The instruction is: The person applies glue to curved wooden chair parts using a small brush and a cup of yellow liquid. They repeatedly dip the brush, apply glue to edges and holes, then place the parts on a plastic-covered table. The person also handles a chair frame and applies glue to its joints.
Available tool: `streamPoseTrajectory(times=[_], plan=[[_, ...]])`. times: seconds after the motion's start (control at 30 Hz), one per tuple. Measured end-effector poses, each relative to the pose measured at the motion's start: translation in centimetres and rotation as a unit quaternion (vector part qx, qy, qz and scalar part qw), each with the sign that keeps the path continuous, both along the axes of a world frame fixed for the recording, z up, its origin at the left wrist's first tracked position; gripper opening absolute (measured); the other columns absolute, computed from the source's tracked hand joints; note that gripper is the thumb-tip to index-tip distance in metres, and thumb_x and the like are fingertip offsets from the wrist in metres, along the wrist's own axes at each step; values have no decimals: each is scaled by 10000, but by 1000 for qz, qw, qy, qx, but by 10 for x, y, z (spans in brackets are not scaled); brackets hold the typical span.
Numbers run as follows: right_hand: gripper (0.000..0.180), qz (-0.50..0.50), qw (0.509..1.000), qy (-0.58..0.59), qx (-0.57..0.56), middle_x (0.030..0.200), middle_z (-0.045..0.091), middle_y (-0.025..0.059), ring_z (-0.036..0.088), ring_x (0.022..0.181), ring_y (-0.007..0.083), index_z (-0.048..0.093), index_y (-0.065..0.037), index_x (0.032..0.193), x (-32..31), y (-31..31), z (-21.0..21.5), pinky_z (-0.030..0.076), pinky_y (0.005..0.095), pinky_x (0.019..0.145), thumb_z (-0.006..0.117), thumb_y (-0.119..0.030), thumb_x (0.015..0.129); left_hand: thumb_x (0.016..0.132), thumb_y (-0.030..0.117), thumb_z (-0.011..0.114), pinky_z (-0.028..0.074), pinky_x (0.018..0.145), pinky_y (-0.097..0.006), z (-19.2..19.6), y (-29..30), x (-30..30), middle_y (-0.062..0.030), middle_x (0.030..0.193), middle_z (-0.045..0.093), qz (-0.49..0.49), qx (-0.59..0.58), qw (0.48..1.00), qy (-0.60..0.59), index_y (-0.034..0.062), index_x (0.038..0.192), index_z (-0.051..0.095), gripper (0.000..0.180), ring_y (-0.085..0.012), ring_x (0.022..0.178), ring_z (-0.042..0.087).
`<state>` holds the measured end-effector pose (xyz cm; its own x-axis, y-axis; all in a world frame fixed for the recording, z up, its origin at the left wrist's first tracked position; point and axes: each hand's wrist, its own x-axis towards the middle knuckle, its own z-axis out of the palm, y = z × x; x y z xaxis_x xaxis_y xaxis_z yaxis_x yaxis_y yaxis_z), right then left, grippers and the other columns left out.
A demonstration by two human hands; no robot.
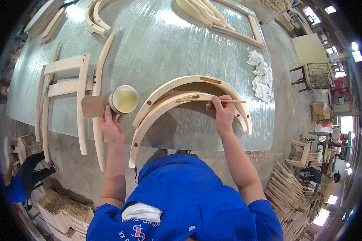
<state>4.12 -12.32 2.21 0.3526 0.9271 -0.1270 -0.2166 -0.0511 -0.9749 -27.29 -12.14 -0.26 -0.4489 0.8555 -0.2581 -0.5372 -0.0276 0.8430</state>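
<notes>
bright daylight | glare on table [169, 36] top | soft shadows under hands | fisheye bending, dark rim | windows blown out

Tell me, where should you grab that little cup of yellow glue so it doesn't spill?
Probably around its round side wall, coming from the near side. The glue cup stands open-topped on the table, so a side grip keeps it upright and fingers out of the glue. The left hand already touches its near side; the right hand holds a thin stick over the curved wooden pieces.

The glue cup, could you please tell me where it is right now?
In the head view, the glue cup sits on the table by the left hand, left of the curved wooden rails.
</notes>
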Motion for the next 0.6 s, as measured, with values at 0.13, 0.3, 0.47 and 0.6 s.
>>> streamPoseTrajectory(times=[0.13, 0.3, 0.47, 0.6], plan=[[103, 51, 986, -155, 30, 711, 580, 42, 578, 640, 98, 506, -32, 798, -4, 3, 3, 488, 233, 599, 582, -73, 855, 932, 151, 474, 543, 716, -318, -5, 2, -2, -39, 1089, 573, 4, -5, 1000, 2, 97, 1127, 492, 202, -133, 959, 582], [82, 72, 905, -407, 96, 701, 567, 44, 561, 664, 114, 549, -30, 758, 6, 4, 22, 461, 264, 602, 619, -46, 797, 934, 147, 470, 536, 718, -316, -13, 6, 5, -36, 1098, 572, -12, 5, 1000, -14, 114, 1140, 485, 209, -141, 971, 581], [62, 130, 922, -348, 106, 725, 564, 86, 576, 665, 212, 544, -32, 778, -27, -1, 18, 472, 300, 616, 601, -11, 786, 927, 152, 482, 544, 754, -351, -8, 22, 15, -55, 1120, 564, -21, 14, 1000, -8, 92, 1159, 469, 240, -162, 990, 576], [85, 146, 876, -436, 148, 748, 558, 117, 570, 672, 279, 524, -37, 813, -23, -3, 30, 477, 330, 615, 592, 0, 777, 926, 149, 480, 544, 770, -370, -3, 36, 20, -66, 1131, 559, -27, 30, 999, -11, 90, 1174, 457, 255, -173, 994, 576]])
